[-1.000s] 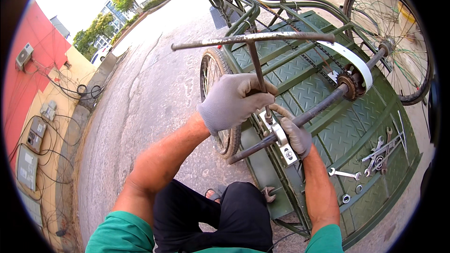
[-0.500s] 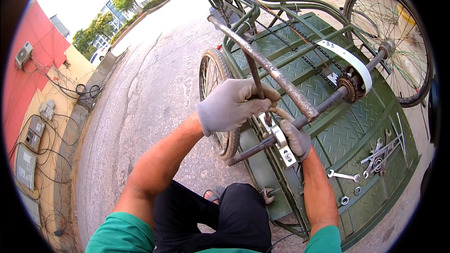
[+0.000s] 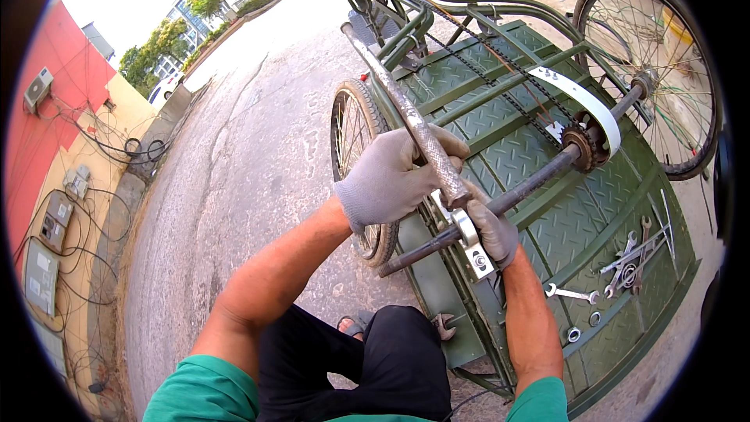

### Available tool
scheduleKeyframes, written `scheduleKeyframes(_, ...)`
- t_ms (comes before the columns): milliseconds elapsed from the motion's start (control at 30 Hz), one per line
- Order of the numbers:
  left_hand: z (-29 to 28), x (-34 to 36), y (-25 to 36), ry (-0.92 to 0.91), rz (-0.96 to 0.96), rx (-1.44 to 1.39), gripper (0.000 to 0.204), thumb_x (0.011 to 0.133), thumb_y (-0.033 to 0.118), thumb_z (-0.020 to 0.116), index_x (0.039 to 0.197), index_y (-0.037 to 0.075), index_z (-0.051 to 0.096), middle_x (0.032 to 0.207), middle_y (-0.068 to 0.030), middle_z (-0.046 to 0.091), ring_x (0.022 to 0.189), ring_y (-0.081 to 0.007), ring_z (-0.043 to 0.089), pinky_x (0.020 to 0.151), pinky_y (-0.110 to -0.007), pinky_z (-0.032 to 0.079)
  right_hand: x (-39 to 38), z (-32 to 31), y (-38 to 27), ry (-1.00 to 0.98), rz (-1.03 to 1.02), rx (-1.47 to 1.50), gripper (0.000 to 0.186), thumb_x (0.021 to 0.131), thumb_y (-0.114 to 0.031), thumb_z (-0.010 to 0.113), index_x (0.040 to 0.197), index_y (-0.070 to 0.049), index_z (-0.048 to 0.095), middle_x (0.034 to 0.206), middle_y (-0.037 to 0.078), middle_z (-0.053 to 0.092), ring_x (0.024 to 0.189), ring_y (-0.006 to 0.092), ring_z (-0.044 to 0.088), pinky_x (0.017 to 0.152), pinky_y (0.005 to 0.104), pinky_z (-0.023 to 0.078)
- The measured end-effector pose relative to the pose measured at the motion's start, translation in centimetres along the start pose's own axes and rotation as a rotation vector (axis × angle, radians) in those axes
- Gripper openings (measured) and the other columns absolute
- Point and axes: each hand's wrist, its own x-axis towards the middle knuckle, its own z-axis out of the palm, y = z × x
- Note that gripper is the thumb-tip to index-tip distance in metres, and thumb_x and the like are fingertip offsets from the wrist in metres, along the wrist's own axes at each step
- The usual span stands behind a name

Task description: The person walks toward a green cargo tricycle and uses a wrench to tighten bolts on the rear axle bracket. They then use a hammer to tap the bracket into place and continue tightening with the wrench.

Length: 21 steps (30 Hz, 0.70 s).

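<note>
My left hand (image 3: 391, 176), in a grey work glove, is closed around the stem of a T-handle wrench, beneath its speckled crossbar (image 3: 410, 113). The stem is mostly hidden by the crossbar and glove. Its lower end meets a silver bearing block (image 3: 467, 234) on the edge of an upturned green cart frame (image 3: 539, 207). My gloved right hand (image 3: 494, 230) is beside the block, fingers bent under the dark axle (image 3: 539, 180). What those fingertips grip is hidden. The axle passes through the block and carries a rusty sprocket (image 3: 584, 144) with a white curved guard (image 3: 586, 98).
Several wrenches (image 3: 574, 294) and rings lie on the green tread plate at right. An adjustable wrench (image 3: 444, 327) rests by my knee. A spoked wheel (image 3: 656, 70) stands at far right, another wheel (image 3: 355, 133) lies beyond my left hand. Chains (image 3: 500, 74) run along the frame.
The wrench's crossbar has turned, its near end swinging left from over the axle to above the bearing block. My left hand has shifted slightly right; my right hand stays by the block.
</note>
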Motion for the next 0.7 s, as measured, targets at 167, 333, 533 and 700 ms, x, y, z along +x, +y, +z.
scheduleKeyframes(167,-2.5,-0.6,0.0,-0.218,0.045,0.033,0.022,0.096,0.001,0.064,0.118,-0.002,0.069,0.113,-0.0118,0.073,0.108,-0.0168,0.069,0.097,-0.033,0.055,0.1,-0.3,0.3,-0.010,0.020,0.022,0.063,0.100,-0.025,0.054,0.157,-0.004,0.035,0.092,0.003,0.069,0.077,0.0060,0.061,0.069,0.0228,0.049)
scheduleKeyframes(333,-1.0,-1.4,0.8,-0.011,0.059,0.226,0.022,0.092,0.011,0.076,0.109,-0.003,0.073,0.094,-0.0083,0.075,0.086,-0.0121,0.070,0.077,-0.028,0.057,0.1,-0.1,0.3,0.001,0.011,0.038,0.065,0.101,-0.027,0.056,0.157,-0.003,0.034,0.092,0.003,0.070,0.079,0.0068,0.063,0.070,0.0232,0.050)
scheduleKeyframes(533,1.0,-0.5,1.9,0.124,-0.086,0.121,0.025,0.091,0.020,0.077,0.103,-0.001,0.073,0.082,-0.0067,0.073,0.072,-0.0113,0.068,0.067,-0.028,0.055,0.2,0.1,0.0,0.000,0.021,0.006,0.066,0.100,-0.028,0.056,0.157,-0.002,0.033,0.095,0.005,0.071,0.080,0.0084,0.066,0.073,0.0237,0.052)
scheduleKeyframes(700,0.0,0.0,1.1,-0.005,0.002,0.112,0.023,0.093,0.018,0.076,0.108,-0.001,0.073,0.097,-0.0058,0.071,0.089,-0.0108,0.067,0.079,-0.027,0.055,0.3,-0.2,0.3,-0.010,0.008,0.034,0.063,0.101,-0.025,0.054,0.156,-0.002,0.034,0.093,0.005,0.071,0.079,0.0077,0.065,0.072,0.0236,0.052)
